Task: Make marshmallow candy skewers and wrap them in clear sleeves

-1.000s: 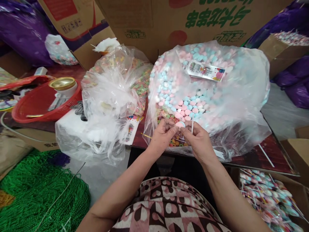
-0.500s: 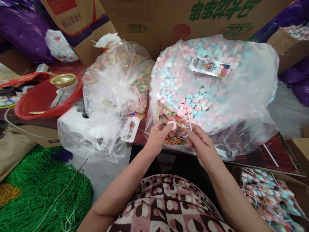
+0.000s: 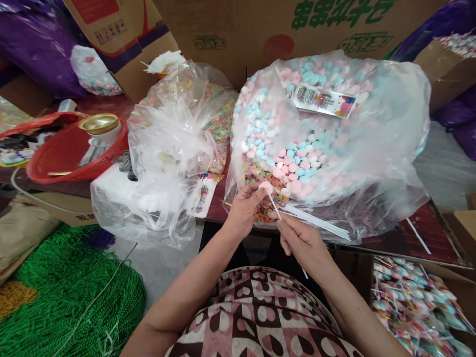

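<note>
My left hand (image 3: 242, 210) pinches a round pink marshmallow (image 3: 266, 187) between thumb and fingers. In my right hand (image 3: 302, 239) is a thin white stick (image 3: 274, 204), closed in the fingers, its upper end at the marshmallow; whether it has gone in cannot be told. The stick's lower end sticks out below the hand. Behind both hands lies a large clear bag of pink, blue and white marshmallows (image 3: 293, 161). Colourful ring candies (image 3: 262, 215) show beside my left hand. A bundle of white sticks (image 3: 318, 222) lies just past my right hand.
To the left stand a clear bag of ring candies (image 3: 219, 121) and a red basket (image 3: 70, 163) with a gold-rimmed cup. A cardboard box (image 3: 245, 29) rises behind. At lower right, a box holds wrapped candy sticks (image 3: 412, 302). Green cord (image 3: 82, 297) piles at lower left.
My left hand has turned the marshmallow so its edge faces my right hand. My right hand has dropped lower and brought the stick from upright to slanting against the marshmallow.
</note>
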Demonstrator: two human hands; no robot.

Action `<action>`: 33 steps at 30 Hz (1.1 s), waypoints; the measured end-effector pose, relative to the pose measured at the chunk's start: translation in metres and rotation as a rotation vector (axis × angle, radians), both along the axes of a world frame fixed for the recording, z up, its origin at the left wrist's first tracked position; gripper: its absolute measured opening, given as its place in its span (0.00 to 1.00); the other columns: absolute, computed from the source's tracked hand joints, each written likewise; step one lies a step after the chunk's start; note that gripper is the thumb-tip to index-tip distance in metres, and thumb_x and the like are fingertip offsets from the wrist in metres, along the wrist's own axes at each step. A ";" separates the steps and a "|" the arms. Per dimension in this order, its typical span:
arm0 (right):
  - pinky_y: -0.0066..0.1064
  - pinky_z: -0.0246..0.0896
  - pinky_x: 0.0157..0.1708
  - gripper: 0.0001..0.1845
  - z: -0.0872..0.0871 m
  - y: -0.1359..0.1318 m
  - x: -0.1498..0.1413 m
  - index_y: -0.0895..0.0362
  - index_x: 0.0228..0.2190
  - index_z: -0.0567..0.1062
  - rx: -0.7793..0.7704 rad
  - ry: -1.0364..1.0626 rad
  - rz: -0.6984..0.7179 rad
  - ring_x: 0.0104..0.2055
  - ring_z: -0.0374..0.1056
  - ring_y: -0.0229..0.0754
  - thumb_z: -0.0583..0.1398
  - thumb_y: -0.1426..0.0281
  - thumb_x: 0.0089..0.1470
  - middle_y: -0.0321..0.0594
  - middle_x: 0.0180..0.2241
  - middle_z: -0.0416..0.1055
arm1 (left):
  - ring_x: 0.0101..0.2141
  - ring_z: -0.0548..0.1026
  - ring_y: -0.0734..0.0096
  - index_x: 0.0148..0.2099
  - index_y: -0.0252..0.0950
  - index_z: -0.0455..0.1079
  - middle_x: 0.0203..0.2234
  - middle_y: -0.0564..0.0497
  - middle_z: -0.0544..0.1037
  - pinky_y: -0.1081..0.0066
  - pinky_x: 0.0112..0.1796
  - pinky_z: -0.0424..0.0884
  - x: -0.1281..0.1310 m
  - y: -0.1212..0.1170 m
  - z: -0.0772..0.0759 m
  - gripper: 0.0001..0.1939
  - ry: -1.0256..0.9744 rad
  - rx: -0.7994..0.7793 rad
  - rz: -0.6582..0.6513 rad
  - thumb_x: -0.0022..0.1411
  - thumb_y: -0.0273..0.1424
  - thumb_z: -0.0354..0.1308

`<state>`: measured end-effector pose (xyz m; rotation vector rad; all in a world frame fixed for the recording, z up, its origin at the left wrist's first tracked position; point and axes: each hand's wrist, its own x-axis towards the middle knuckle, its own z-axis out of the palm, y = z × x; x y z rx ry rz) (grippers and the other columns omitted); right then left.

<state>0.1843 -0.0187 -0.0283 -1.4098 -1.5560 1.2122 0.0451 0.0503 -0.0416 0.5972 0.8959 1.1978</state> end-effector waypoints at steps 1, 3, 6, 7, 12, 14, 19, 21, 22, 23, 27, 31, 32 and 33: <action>0.28 0.57 0.21 0.23 0.000 -0.001 0.000 0.57 0.48 0.78 -0.003 0.006 -0.011 0.14 0.55 0.35 0.51 0.59 0.61 0.26 0.10 0.59 | 0.25 0.73 0.78 0.36 0.35 0.70 0.26 0.55 0.77 0.75 0.29 0.68 0.000 0.000 0.000 0.23 0.011 0.008 0.002 0.42 0.41 0.73; 0.28 0.56 0.20 0.23 -0.001 -0.002 0.000 0.57 0.47 0.78 -0.022 0.021 -0.028 0.13 0.54 0.35 0.52 0.58 0.61 0.26 0.10 0.58 | 0.24 0.71 0.79 0.37 0.36 0.70 0.26 0.57 0.76 0.75 0.29 0.68 -0.001 -0.001 -0.001 0.22 0.064 0.054 0.021 0.43 0.40 0.73; 0.28 0.53 0.19 0.22 0.002 -0.004 0.002 0.58 0.45 0.78 -0.063 0.039 -0.041 0.13 0.52 0.35 0.52 0.58 0.60 0.26 0.11 0.57 | 0.26 0.72 0.79 0.39 0.37 0.72 0.28 0.57 0.77 0.75 0.31 0.69 -0.002 -0.002 -0.002 0.19 0.173 0.186 0.054 0.46 0.38 0.72; 0.27 0.52 0.19 0.22 0.003 -0.004 0.003 0.58 0.45 0.78 -0.082 0.042 -0.042 0.14 0.52 0.35 0.52 0.58 0.60 0.26 0.11 0.56 | 0.29 0.73 0.78 0.40 0.38 0.73 0.29 0.56 0.77 0.74 0.33 0.70 -0.003 -0.002 -0.003 0.18 0.206 0.225 0.047 0.48 0.37 0.71; 0.27 0.48 0.18 0.23 0.011 -0.004 0.004 0.58 0.44 0.78 -0.169 0.082 -0.075 0.14 0.52 0.34 0.53 0.57 0.59 0.26 0.11 0.55 | 0.33 0.76 0.72 0.42 0.39 0.76 0.33 0.52 0.80 0.71 0.38 0.71 -0.007 -0.005 -0.003 0.15 0.430 0.305 0.017 0.53 0.37 0.67; 0.27 0.45 0.17 0.23 0.011 -0.004 0.002 0.58 0.44 0.78 -0.203 0.116 -0.097 0.14 0.50 0.34 0.54 0.56 0.57 0.26 0.11 0.55 | 0.34 0.76 0.71 0.41 0.39 0.76 0.33 0.52 0.81 0.71 0.39 0.72 -0.008 -0.006 -0.005 0.12 0.519 0.351 0.019 0.54 0.37 0.66; 0.26 0.40 0.16 0.26 0.004 -0.002 -0.002 0.60 0.42 0.78 -0.288 0.200 -0.092 0.12 0.47 0.32 0.56 0.53 0.54 0.25 0.10 0.53 | 0.34 0.76 0.71 0.42 0.39 0.76 0.33 0.51 0.81 0.72 0.38 0.72 -0.015 -0.008 -0.010 0.11 0.531 0.403 -0.083 0.58 0.37 0.63; 0.26 0.37 0.15 0.27 0.005 -0.001 -0.002 0.61 0.43 0.78 -0.327 0.250 -0.079 0.12 0.44 0.31 0.57 0.53 0.54 0.24 0.10 0.52 | 0.34 0.77 0.71 0.43 0.38 0.76 0.34 0.51 0.81 0.71 0.38 0.72 -0.019 -0.006 -0.009 0.11 0.539 0.418 -0.110 0.58 0.37 0.63; 0.26 0.36 0.15 0.27 0.007 -0.002 0.000 0.61 0.43 0.77 -0.352 0.278 -0.074 0.12 0.43 0.31 0.57 0.53 0.54 0.24 0.10 0.51 | 0.35 0.77 0.71 0.43 0.39 0.76 0.34 0.51 0.81 0.71 0.39 0.72 -0.021 -0.005 -0.008 0.11 0.552 0.435 -0.118 0.58 0.37 0.63; 0.26 0.36 0.15 0.27 0.009 -0.002 0.001 0.62 0.44 0.77 -0.378 0.304 -0.071 0.12 0.43 0.31 0.58 0.53 0.54 0.23 0.10 0.51 | 0.36 0.77 0.70 0.43 0.39 0.77 0.36 0.50 0.81 0.71 0.40 0.72 -0.023 -0.005 -0.006 0.11 0.567 0.457 -0.124 0.59 0.37 0.63; 0.25 0.35 0.15 0.25 0.017 -0.003 0.003 0.61 0.45 0.77 -0.430 0.370 -0.087 0.13 0.42 0.31 0.59 0.55 0.53 0.23 0.10 0.51 | 0.40 0.77 0.68 0.44 0.40 0.77 0.39 0.50 0.81 0.71 0.43 0.70 -0.025 -0.005 0.001 0.10 0.641 0.559 -0.137 0.60 0.34 0.62; 0.25 0.34 0.13 0.24 0.008 0.001 -0.006 0.60 0.40 0.77 -0.381 0.391 -0.150 0.12 0.41 0.30 0.60 0.54 0.51 0.23 0.09 0.50 | 0.39 0.77 0.68 0.44 0.39 0.77 0.38 0.48 0.81 0.70 0.42 0.70 -0.019 -0.012 0.000 0.09 0.679 0.592 -0.151 0.61 0.32 0.60; 0.25 0.34 0.13 0.23 0.005 0.002 -0.008 0.59 0.38 0.77 -0.366 0.397 -0.168 0.12 0.41 0.30 0.60 0.53 0.50 0.23 0.09 0.50 | 0.38 0.77 0.68 0.45 0.39 0.77 0.37 0.48 0.81 0.70 0.41 0.70 -0.018 -0.014 -0.002 0.10 0.677 0.589 -0.163 0.62 0.32 0.59; 0.25 0.35 0.13 0.22 0.003 0.004 -0.010 0.59 0.37 0.76 -0.353 0.401 -0.187 0.12 0.40 0.30 0.60 0.53 0.51 0.23 0.09 0.50 | 0.38 0.78 0.68 0.45 0.39 0.77 0.37 0.48 0.81 0.70 0.41 0.71 -0.016 -0.015 -0.003 0.10 0.675 0.585 -0.175 0.62 0.33 0.59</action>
